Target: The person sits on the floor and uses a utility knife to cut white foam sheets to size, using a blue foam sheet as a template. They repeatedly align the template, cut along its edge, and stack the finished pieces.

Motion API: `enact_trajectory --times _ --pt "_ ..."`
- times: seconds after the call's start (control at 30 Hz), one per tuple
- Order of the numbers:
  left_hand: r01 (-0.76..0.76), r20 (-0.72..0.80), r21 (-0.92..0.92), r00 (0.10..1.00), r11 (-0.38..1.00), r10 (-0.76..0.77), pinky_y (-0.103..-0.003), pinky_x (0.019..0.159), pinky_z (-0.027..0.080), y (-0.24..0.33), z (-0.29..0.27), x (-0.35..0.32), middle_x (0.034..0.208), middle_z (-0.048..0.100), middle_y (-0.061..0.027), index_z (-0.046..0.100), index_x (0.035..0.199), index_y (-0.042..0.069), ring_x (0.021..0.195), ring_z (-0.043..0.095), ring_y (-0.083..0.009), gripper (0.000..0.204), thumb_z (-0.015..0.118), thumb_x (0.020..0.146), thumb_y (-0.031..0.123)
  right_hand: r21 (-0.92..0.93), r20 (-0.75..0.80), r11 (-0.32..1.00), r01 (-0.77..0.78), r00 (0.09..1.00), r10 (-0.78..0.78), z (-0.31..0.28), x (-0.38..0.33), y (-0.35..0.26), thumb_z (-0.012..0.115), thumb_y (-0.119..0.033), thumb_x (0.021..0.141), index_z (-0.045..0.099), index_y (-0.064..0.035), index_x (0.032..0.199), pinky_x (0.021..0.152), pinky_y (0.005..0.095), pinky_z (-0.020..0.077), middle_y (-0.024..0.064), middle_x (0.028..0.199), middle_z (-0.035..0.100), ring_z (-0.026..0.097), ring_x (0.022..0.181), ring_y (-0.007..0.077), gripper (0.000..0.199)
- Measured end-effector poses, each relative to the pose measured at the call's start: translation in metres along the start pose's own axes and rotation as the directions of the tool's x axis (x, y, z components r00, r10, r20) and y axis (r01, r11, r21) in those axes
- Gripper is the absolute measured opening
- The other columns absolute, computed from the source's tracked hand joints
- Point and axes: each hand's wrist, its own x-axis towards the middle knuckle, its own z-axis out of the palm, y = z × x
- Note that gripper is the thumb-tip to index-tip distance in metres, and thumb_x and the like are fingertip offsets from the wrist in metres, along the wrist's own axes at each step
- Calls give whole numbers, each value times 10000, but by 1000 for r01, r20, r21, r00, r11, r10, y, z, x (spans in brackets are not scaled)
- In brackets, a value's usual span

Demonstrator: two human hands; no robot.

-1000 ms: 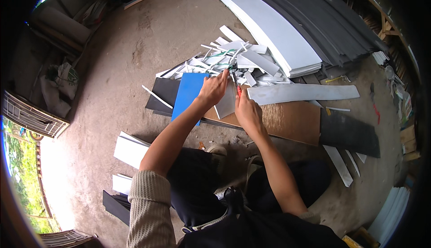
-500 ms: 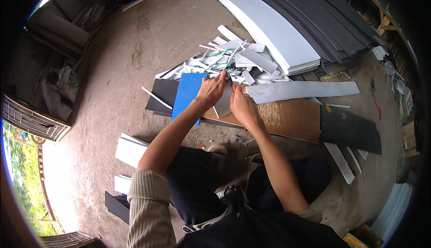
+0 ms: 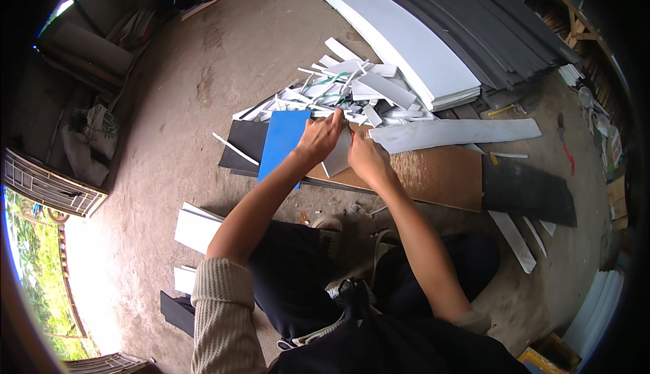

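Palm down, my left hand [image 3: 321, 138] lies on a small grey sheet [image 3: 336, 160], its index finger stretched toward the scraps. My right hand [image 3: 370, 160] is closed around a knife with a red handle [image 3: 352, 134], most of which the fingers hide. Its tip is close to my left fingertips, and I cannot make out the blade clearly. Under the grey sheet is a worn brown board [image 3: 440, 179]. Left of it, a blue sheet [image 3: 283, 145] lies across a dark sheet [image 3: 244, 145]. A long pale strip [image 3: 460, 134] rests on the board's far side.
Just beyond my hands is a heap of white offcuts [image 3: 386, 91]. Long white sheets [image 3: 406, 42] and dark sheets [image 3: 487, 28] are stacked at the far right. White pieces [image 3: 198, 228] lie by my left arm. A red-handled tool [image 3: 567, 150] is on the floor to the right.
Both hands stay almost in place on the grey sheet. The knife's red handle is slightly less visible. The whole view has shifted a little.
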Motion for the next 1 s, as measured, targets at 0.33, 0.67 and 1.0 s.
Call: enact_trajectory --times 0.33,0.67,1.0 --pt "57 30 -9 998 998 -56 -399 517 487 -10 2 1 774 606 -164 391 1144 -2 632 605 -314 377 481 805 134 48 261 995 -82 963 67 -32 -8 -10 391 -197 837 479 41 971 721 485 453 294 799 577 573 793 426 288" --pt "-27 38 3 999 1000 27 -403 496 484 -5 3 -2 747 613 -154 365 1162 -3 608 605 -315 401 479 813 156 35 257 995 -90 963 78 -17 -2 -3 402 -149 812 491 51 935 718 459 466 281 807 587 586 797 409 251" --pt "75 80 -98 995 992 -67 -411 536 482 8 -2 -1 867 603 -163 384 1164 66 681 603 -327 403 501 829 257 33 335 992 -122 936 104 -18 5 2 378 -179 822 535 46 945 783 485 428 311 887 562 546 878 438 300"
